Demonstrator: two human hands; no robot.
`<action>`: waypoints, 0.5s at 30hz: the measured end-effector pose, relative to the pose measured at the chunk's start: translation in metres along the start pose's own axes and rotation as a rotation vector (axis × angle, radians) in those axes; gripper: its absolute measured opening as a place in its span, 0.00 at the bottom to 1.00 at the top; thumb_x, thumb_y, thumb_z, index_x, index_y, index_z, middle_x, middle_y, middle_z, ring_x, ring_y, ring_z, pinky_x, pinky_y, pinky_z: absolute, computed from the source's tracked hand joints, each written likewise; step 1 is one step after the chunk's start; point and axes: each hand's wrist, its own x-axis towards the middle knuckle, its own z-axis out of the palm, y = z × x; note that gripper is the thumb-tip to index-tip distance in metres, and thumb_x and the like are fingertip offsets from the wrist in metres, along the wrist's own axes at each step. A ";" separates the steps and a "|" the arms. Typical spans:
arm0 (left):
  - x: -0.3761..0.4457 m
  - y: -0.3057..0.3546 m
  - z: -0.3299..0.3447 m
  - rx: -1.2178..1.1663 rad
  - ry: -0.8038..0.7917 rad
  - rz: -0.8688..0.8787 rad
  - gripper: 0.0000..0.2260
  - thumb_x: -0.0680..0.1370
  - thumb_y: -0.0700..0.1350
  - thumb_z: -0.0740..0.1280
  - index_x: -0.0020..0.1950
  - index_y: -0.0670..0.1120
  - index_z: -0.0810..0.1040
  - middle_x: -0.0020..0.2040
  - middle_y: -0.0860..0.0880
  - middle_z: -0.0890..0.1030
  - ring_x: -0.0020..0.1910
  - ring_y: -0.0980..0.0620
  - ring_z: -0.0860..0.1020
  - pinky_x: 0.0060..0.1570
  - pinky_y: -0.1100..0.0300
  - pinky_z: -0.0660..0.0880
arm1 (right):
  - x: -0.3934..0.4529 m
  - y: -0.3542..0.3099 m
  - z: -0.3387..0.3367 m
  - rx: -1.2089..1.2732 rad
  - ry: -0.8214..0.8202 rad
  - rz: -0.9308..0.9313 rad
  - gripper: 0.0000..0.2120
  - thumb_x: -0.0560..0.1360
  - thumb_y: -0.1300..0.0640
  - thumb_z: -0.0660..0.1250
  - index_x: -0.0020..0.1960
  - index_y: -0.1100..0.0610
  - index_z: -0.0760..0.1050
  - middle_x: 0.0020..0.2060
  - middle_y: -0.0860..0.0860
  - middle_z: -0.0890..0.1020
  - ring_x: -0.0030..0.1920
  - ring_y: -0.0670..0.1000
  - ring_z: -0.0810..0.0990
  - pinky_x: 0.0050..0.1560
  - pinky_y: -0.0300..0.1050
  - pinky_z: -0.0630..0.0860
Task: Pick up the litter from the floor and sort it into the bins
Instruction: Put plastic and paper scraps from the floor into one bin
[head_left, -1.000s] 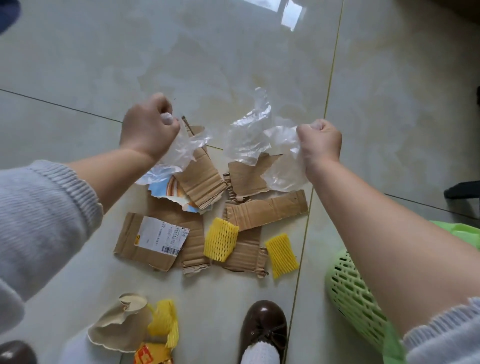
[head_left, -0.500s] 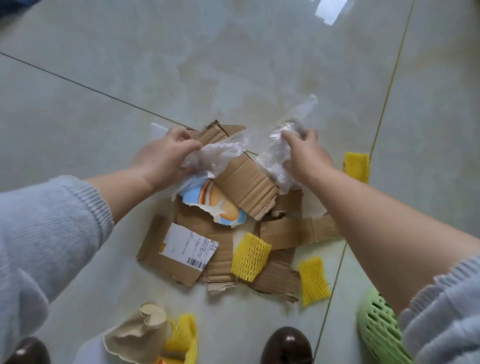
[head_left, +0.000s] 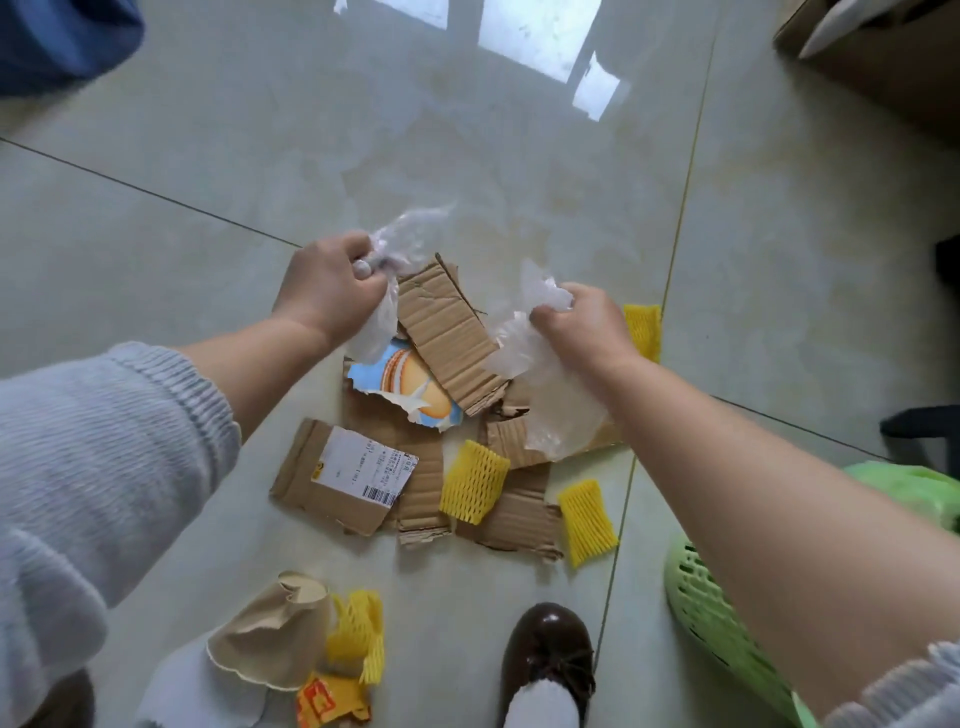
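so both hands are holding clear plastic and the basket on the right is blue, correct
Not quite. The head view shows the basket on the right is green, not blue. The rest holds: the left hand and the right hand each grip crumpled clear plastic.

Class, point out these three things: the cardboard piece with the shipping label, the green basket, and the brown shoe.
Labelled cardboard piece (head_left: 347, 477): head view, on the white label.
Green basket (head_left: 719, 618): head view, on its perforated wall.
Brown shoe (head_left: 549, 644): head view, on its toe.

Glossy pale tiled floor (head_left: 260, 156)
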 end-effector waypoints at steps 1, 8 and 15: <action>-0.007 0.009 -0.003 -0.014 0.001 0.017 0.03 0.74 0.40 0.62 0.40 0.41 0.73 0.35 0.41 0.74 0.37 0.43 0.69 0.37 0.57 0.66 | -0.014 -0.002 -0.008 0.052 0.018 0.007 0.06 0.70 0.58 0.63 0.46 0.55 0.77 0.43 0.57 0.83 0.46 0.59 0.80 0.43 0.47 0.75; -0.097 0.091 -0.024 -0.170 -0.081 0.167 0.10 0.69 0.50 0.57 0.46 0.48 0.68 0.39 0.47 0.73 0.39 0.43 0.71 0.38 0.54 0.68 | -0.132 0.002 -0.076 0.307 0.264 -0.014 0.05 0.71 0.61 0.60 0.46 0.58 0.72 0.37 0.51 0.77 0.43 0.60 0.77 0.44 0.51 0.76; -0.231 0.177 -0.021 -0.125 -0.075 0.465 0.16 0.71 0.54 0.70 0.32 0.51 0.65 0.29 0.56 0.68 0.33 0.48 0.69 0.28 0.62 0.60 | -0.282 0.038 -0.139 0.321 0.479 0.004 0.07 0.73 0.56 0.60 0.40 0.56 0.75 0.33 0.53 0.77 0.39 0.59 0.76 0.40 0.51 0.74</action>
